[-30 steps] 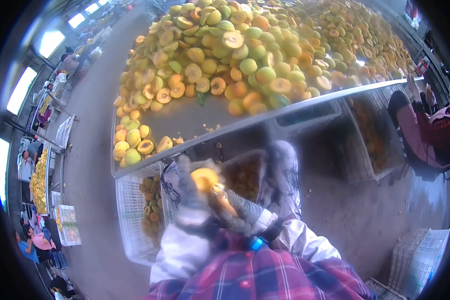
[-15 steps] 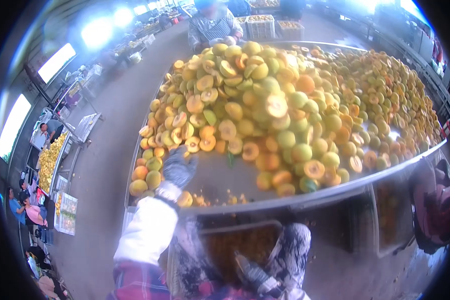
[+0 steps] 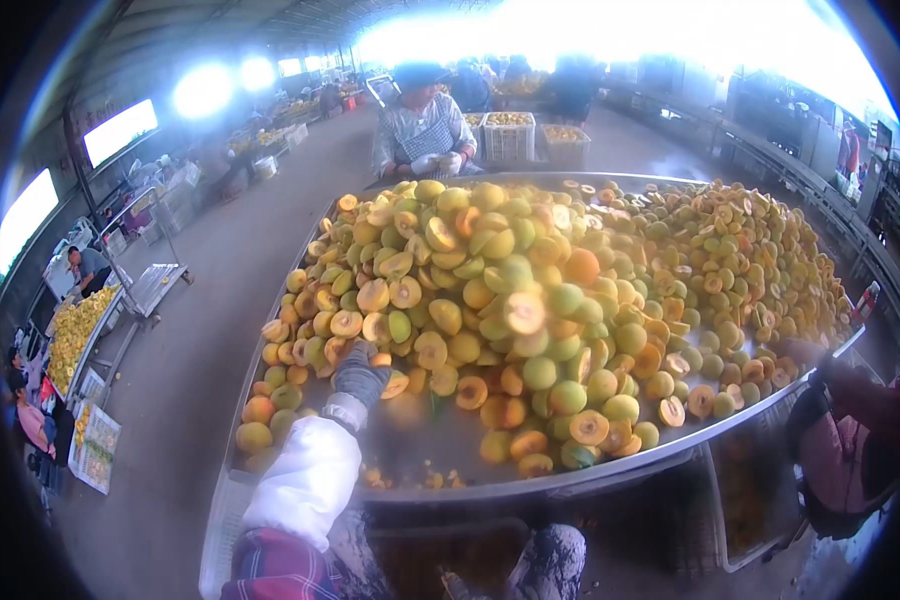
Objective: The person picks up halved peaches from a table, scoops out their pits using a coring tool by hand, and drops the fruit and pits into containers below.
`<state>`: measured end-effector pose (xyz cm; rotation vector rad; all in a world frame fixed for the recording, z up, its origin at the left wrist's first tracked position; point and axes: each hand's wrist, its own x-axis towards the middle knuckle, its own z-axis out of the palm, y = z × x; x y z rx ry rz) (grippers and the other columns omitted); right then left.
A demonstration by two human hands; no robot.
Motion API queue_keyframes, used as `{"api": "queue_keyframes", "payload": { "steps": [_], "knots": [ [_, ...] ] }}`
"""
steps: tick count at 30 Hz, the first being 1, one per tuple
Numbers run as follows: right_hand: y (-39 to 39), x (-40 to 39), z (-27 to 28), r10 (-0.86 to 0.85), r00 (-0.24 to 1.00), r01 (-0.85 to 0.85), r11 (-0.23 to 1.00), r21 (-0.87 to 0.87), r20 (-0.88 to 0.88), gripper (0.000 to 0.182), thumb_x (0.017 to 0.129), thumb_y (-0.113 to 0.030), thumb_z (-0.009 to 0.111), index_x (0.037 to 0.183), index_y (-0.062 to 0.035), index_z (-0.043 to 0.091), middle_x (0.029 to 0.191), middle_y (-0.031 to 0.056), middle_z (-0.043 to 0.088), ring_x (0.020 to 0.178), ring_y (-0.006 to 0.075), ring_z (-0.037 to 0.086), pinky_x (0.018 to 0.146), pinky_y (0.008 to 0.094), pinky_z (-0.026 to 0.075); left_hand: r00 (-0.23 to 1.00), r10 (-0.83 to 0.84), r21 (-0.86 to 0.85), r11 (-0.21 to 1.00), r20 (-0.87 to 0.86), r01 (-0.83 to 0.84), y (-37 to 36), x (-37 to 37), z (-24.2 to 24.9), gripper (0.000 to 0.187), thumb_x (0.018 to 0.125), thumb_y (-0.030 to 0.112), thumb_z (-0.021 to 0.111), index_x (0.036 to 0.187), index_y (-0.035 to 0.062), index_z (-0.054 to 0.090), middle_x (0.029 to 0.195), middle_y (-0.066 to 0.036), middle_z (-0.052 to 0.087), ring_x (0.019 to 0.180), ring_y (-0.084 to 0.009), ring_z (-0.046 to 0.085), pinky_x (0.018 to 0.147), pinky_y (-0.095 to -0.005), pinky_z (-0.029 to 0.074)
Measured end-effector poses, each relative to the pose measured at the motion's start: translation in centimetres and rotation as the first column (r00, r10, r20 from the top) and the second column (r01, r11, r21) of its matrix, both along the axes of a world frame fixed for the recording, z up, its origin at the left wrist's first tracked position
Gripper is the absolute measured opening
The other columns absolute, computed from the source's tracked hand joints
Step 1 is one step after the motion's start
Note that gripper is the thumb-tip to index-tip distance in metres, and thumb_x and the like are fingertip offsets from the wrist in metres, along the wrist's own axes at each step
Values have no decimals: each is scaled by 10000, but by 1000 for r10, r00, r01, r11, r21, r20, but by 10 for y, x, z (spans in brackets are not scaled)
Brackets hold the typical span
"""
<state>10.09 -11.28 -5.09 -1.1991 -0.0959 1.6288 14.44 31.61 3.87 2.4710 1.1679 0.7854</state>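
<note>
My left hand (image 3: 362, 378), in a grey glove, is at the near left edge of a big heap of yellow-green and orange apricot-like fruit (image 3: 470, 290). Its fingers are curled against an apricot (image 3: 381, 360), partly hidden by the glove. Many fruits in the heap are cut in half, showing the stone or its hollow. A blurred fruit (image 3: 406, 410) lies just right of the wrist. Only a dark tip shows at the bottom edge, where my right hand is almost wholly cut off; its fingers cannot be made out.
The metal table (image 3: 570, 484) has a raised rim; small scraps (image 3: 435, 478) lie near its front. A co-worker (image 3: 425, 130) stands at the far side, and another person's sleeve is at right. Crates (image 3: 510, 140) of fruit stand behind. A crate (image 3: 220, 540) is below the left corner.
My left hand has moved forward along the pile, and its fingers have curled in against the fruit. The view has tilted up, and my right hand has dropped mostly out of frame.
</note>
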Motion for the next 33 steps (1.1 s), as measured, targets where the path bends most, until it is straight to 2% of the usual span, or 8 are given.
{"api": "queue_keyframes", "payload": {
  "steps": [4,10,15,16,19,27,29,33],
  "knots": [
    [-2,-5,7,-22,996,12,995,100,91,379,1002,-407,427,1102,-87,605,760,-15,595,608,99,556,476,268,417,768,359,-770,583,530,259,-89,-49,61,304,772,251,624,1010,63,601,755,-93,641,540,-161,599,381,-286,427],
    [25,5,91,-161,728,-118,928,353,667,259,978,-256,492,1096,-47,592,825,64,625,691,216,623,562,358,490,534,602,-741,148,593,655,-198,-94,58,531,864,587,501,1006,84,597,686,-74,600,486,-184,542,395,-276,420],
    [44,3,72,-466,333,-431,698,572,819,290,821,-72,545,1095,21,562,808,155,614,700,363,612,599,443,507,484,672,-828,428,560,362,-268,-97,70,553,922,585,421,1012,60,573,769,-129,633,596,-240,593,506,-327,498],
    [43,5,78,-459,333,-420,709,566,823,290,821,-72,545,1095,21,562,808,155,614,700,363,612,599,443,507,489,600,-710,200,633,675,-257,-112,59,492,938,504,472,1078,41,558,877,-155,645,687,-252,615,608,-344,537],
    [31,15,100,-392,-189,-480,837,263,900,337,903,-75,454,1209,54,510,920,200,611,827,364,624,708,439,502,534,497,-729,498,684,470,-276,-113,33,438,914,444,497,1038,33,580,862,-144,650,693,-236,619,618,-329,535],
    [32,12,109,-249,-36,-458,865,206,968,403,916,-103,497,1287,44,437,920,165,607,745,295,606,710,368,515,447,525,-575,818,725,-28,-300,-87,-7,295,849,284,564,933,12,640,820,-116,664,708,-193,630,645,-291,527],
    [31,9,113,-29,456,-418,875,243,890,320,948,-97,453,1242,29,459,872,165,591,753,326,599,712,391,507,441,539,-521,836,718,-172,-304,-82,-16,260,833,244,581,907,7,655,809,-109,667,712,-183,633,651,-281,525],
    [28,-4,100,-227,288,-300,901,313,930,311,1003,-231,412,1074,-8,618,885,162,649,813,286,621,743,356,492,515,564,-382,822,645,-422,-308,-79,-36,190,801,164,615,855,-4,685,789,-95,674,720,-161,639,665,-262,522]
  ]
}}
